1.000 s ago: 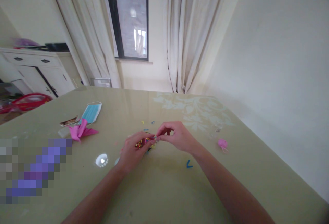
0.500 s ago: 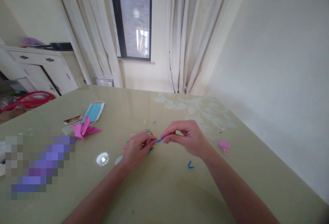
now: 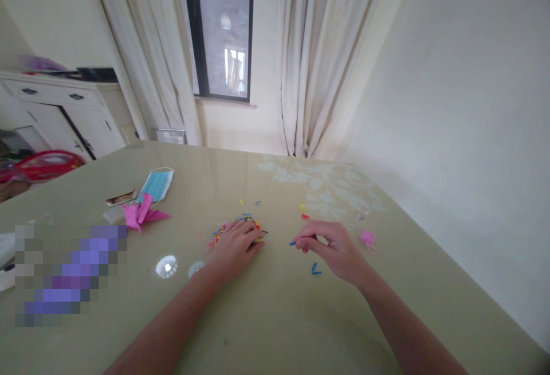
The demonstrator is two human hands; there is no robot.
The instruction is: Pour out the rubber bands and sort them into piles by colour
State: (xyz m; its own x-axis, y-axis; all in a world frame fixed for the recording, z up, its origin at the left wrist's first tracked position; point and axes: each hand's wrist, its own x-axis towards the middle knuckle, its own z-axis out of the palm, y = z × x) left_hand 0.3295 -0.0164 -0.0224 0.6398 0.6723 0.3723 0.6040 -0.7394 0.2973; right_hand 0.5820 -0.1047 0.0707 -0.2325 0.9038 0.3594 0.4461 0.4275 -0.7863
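My left hand [image 3: 234, 243] lies flat, fingers together, on a pile of small coloured pieces [image 3: 219, 233] near the middle of the olive-green table [image 3: 275, 317]. My right hand [image 3: 333, 247] is to the right of the pile, fingers pinched on a small blue piece [image 3: 293, 243] just above the tabletop. Two more blue pieces [image 3: 315, 270] lie on the table under that hand's wrist side. A few stray red and yellow pieces [image 3: 303, 212] lie farther back.
At the left lie a blue face mask [image 3: 157, 184], a folded pink paper shape [image 3: 141, 214] and a small card [image 3: 120, 198]. A small pink object [image 3: 368, 238] sits at the right. A white cabinet [image 3: 64, 114], curtains and a window stand beyond the table.
My right hand has pulled away from the pile to the right with the blue piece pinched in it. My left hand has flattened onto the pile.
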